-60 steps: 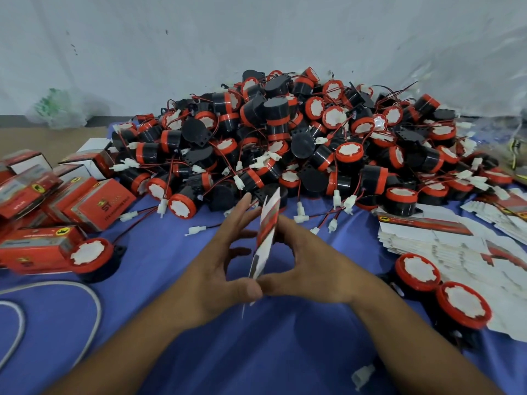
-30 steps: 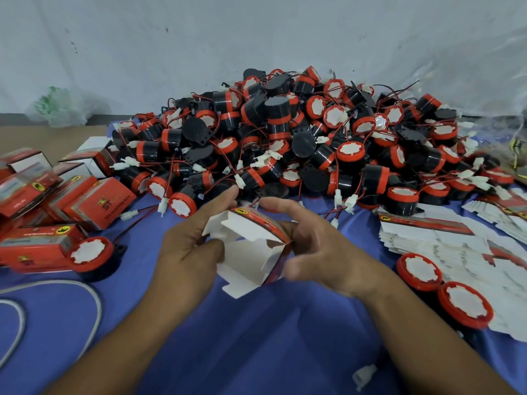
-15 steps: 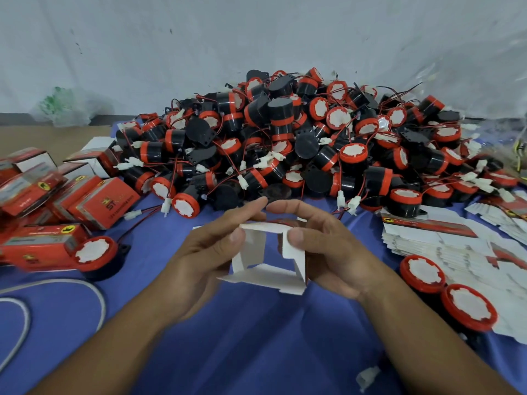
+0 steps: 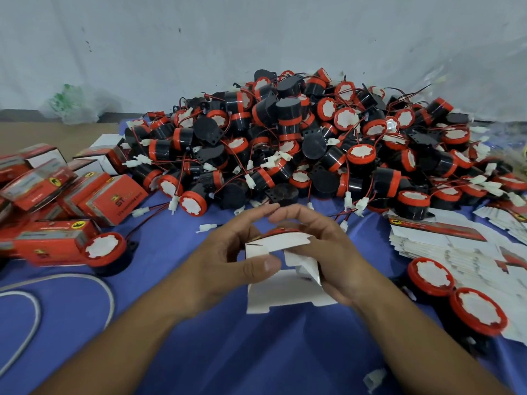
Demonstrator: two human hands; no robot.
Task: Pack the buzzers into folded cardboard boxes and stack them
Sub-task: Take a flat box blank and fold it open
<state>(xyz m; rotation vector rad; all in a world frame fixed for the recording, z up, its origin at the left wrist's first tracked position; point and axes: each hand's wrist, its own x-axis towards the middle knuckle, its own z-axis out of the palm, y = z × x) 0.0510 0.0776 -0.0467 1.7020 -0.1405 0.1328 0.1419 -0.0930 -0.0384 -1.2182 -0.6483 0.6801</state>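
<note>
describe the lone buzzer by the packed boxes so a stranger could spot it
Start at the big buzzer pile and go left to the red packed boxes. At their near edge one buzzer sits alone on the blue cloth, apart from the pile, red-rimmed white face up.

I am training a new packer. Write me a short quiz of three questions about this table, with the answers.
1. True or false: the left hand and the right hand both grip the half-folded cardboard box.
2. Where does the stack of flat box blanks lie?
A. left of the hands
B. right of the hands
C. directly under the hands
3. How many loose buzzers stand beside the right forearm, at the near edge of the blanks?

Key: 1 true; 2 B; 3 two.
</note>
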